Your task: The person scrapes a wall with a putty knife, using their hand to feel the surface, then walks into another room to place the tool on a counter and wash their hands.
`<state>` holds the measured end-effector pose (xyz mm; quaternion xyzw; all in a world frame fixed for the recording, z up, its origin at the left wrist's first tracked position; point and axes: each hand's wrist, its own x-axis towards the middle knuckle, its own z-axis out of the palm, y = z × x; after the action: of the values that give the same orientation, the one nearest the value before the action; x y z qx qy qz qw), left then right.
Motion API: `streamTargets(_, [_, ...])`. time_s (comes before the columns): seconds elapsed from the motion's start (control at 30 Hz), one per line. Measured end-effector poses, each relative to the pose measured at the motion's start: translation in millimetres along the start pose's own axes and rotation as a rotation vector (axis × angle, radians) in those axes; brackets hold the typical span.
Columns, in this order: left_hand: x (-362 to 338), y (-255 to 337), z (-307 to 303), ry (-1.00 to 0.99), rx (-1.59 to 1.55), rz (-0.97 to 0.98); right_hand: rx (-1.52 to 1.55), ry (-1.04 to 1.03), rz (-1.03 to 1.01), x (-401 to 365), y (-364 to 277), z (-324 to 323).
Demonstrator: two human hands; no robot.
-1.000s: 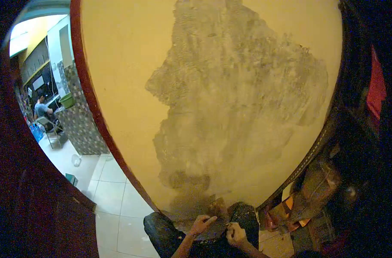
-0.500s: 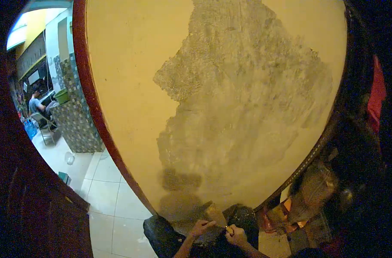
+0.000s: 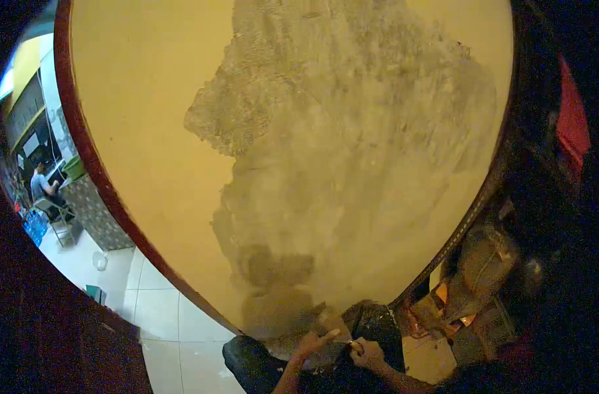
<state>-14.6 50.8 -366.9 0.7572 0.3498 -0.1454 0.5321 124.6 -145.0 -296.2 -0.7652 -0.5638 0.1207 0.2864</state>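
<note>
Nearest, low before the wall (image 3: 148, 151), your right hand (image 3: 367, 353) is closed in a fist around the handle of a scraper (image 3: 332, 322), its broad blade tipped up and leftward toward the wall's foot. Your left hand (image 3: 316, 344) is just left of it at the wall's base, fingers close together, one digit stretched toward the blade; you can't tell from this view whether it touches the metal or pinches anything. So the scraper lies between your hands, its handle in the right and its blade rising just above the left. Your dark-trousered knees (image 3: 248, 360) stand bent at the wall's bottom edge, one on each side of your hands.

Up the wall's middle spreads a rough grey patch (image 3: 352, 151), with a darker shadow-like shape (image 3: 278, 269) low on it. To the wall's right is dim clutter (image 3: 477, 279), with a red cloth (image 3: 573, 125) higher up. Left of the wall runs a tiled floor (image 3: 158, 315); farthest off, beyond the wall's left edge, a person (image 3: 43, 184) sits on a folding chair (image 3: 57, 220) near a green basin (image 3: 74, 168).
</note>
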Motion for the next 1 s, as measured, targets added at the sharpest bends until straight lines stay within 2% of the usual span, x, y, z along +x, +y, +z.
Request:
streamTargets(0.03, [4, 1, 1, -0.004, 0.004, 0.001, 0.051, 0.044, -0.001, -2, 0, 0])
streamTargets(0.1, [-4, 21, -2, 0.327, -0.321, 0.426, 0.097, 0.065, 0.031, -4, 4, 9])
streamTargets(0.13, [-7, 24, -1, 0.320, -0.319, 0.433, 0.143, 0.088, 0.059, -5, 8, 13])
streamTargets(0.2, [-5, 35, -5, 0.439, -0.313, 0.761, 0.095, 0.107, 0.046, -7, 13, 21])
streamTargets(0.23, [14, 22, 1, 0.427, -0.312, 0.791, 0.052, 0.116, 0.026, -5, 18, 23])
streamTargets(0.27, [40, -9, 17, 0.555, -0.126, 0.966, 0.048, 0.024, 0.098, -6, 14, 18])
streamTargets(0.3, [62, -20, 22, 0.691, 0.064, 1.136, 0.027, 0.047, 0.099, -4, 10, 13])
streamTargets(0.33, [55, -6, 19, 0.686, 0.060, 1.156, 0.049, 0.061, 0.135, -6, 4, 10])
streamTargets(0.4, [3, 33, 2, 0.479, -0.373, 0.669, 0.109, 0.074, 0.192, -4, 3, 13])
streamTargets(0.53, [-1, 33, 2, 0.388, -0.483, 0.622, 0.056, 0.106, 0.080, -7, 9, 19])
streamTargets(0.6, [19, 19, 13, 0.718, -0.274, 0.734, -0.035, 0.038, 0.119, -7, 4, 13])
streamTargets(0.73, [13, 19, 4, 0.570, -0.273, 0.644, 0.015, -0.087, 0.160, -4, -7, 2])
streamTargets(0.8, [7, 22, 9, 0.806, -0.171, 0.831, -0.028, 0.006, 0.133, -4, -1, 10])
streamTargets(0.83, [5, 23, 8, 0.802, -0.172, 0.832, -0.030, 0.006, 0.136, -4, 0, 11])
streamTargets(0.9, [4, 25, 7, 0.658, -0.293, 0.705, -0.043, 0.004, 0.083, 0, -11, 3])
streamTargets(0.93, [4, 28, 6, 0.657, -0.292, 0.707, -0.043, 0.007, 0.084, 1, -14, 1])
streamTargets(1.0, [1, 35, 4, 0.572, -0.430, 0.503, -0.020, 0.084, 0.007, 2, -18, -1])
